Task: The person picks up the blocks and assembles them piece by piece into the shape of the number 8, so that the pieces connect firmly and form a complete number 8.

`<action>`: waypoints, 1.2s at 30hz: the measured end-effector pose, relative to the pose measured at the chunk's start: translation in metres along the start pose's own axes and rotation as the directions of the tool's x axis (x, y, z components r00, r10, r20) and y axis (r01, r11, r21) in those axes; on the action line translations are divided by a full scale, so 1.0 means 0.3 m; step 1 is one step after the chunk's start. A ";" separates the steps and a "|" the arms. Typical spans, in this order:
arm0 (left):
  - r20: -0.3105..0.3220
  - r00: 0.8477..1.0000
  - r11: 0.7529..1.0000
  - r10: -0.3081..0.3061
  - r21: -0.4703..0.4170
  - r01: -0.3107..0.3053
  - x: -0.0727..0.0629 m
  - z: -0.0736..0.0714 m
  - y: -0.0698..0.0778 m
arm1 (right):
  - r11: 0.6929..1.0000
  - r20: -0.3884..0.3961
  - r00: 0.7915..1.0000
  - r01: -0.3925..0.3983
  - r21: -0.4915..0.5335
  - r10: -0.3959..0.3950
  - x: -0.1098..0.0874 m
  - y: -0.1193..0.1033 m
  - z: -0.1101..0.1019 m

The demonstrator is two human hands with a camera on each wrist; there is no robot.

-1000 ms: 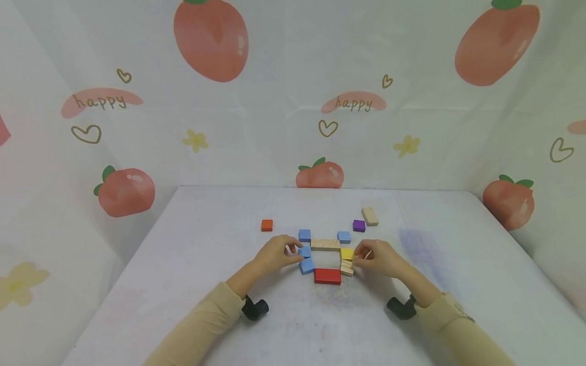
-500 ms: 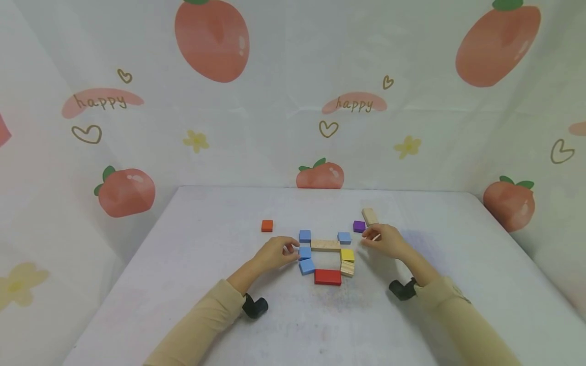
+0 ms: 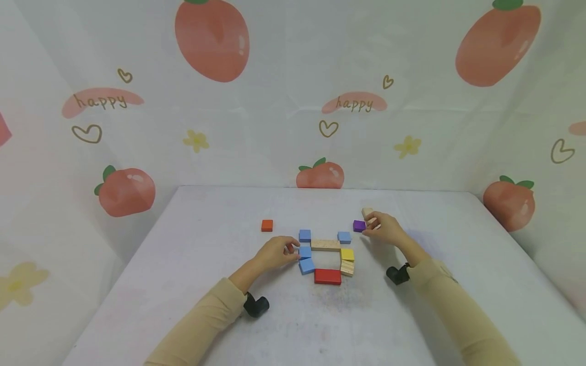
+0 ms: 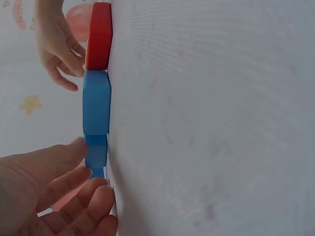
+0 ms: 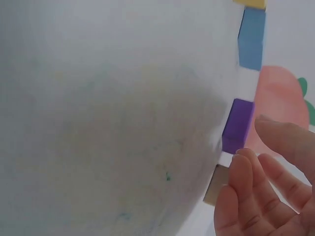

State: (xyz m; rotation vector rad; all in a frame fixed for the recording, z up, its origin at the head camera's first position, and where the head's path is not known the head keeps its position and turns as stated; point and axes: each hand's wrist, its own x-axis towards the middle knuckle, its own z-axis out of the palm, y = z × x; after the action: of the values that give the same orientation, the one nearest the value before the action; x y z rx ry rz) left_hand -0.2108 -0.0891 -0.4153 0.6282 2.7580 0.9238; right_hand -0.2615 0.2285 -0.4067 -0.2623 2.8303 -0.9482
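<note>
My left hand [image 3: 274,252] is beside the left pair of blue blocks, its thumb and fingertips close to the upper blue block [image 3: 304,252]. In the left wrist view the thumb tip seems to meet that block's edge; whether it presses is unclear. A lower blue block [image 3: 306,266] lies slightly turned. My right hand [image 3: 386,229] hovers beside the purple block [image 3: 359,226] and partly covers a plain wooden block [image 3: 368,212]. In the right wrist view its thumb and fingers stand apart around the purple block [image 5: 238,126], with nothing held between them.
A red block [image 3: 327,276], a striped wooden block [image 3: 347,268], a yellow block [image 3: 347,254] and a long wooden block [image 3: 325,245] outline a rectangle with the blue pair. Two blue blocks [image 3: 304,235] sit behind its corners. An orange block [image 3: 267,225] lies farther left.
My right hand has left the yellow and striped wooden blocks and moved back and right to the purple and plain wooden blocks. My left hand has shifted slightly left off the blue blocks.
</note>
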 end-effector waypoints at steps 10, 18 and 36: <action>0.000 1.000 0.999 -0.027 0.037 0.027 0.005 0.006 0.000 | 0.998 0.048 0.997 -0.053 -0.015 0.054 0.034 0.011 -0.007; -0.001 1.000 0.999 -0.028 0.046 0.028 0.005 0.003 0.005 | 0.997 0.065 0.995 -0.068 -0.032 0.070 0.046 0.016 -0.008; 0.009 0.999 0.998 -0.044 0.040 0.044 0.005 0.004 0.004 | 0.997 0.079 0.994 -0.076 -0.028 0.078 0.057 0.005 0.000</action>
State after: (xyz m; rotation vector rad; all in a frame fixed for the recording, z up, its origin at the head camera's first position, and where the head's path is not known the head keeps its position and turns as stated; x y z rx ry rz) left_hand -0.2113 -0.0869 -0.4157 0.5740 2.7760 0.8560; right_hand -0.2782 0.2261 -0.4091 -0.1880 2.7591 -0.8671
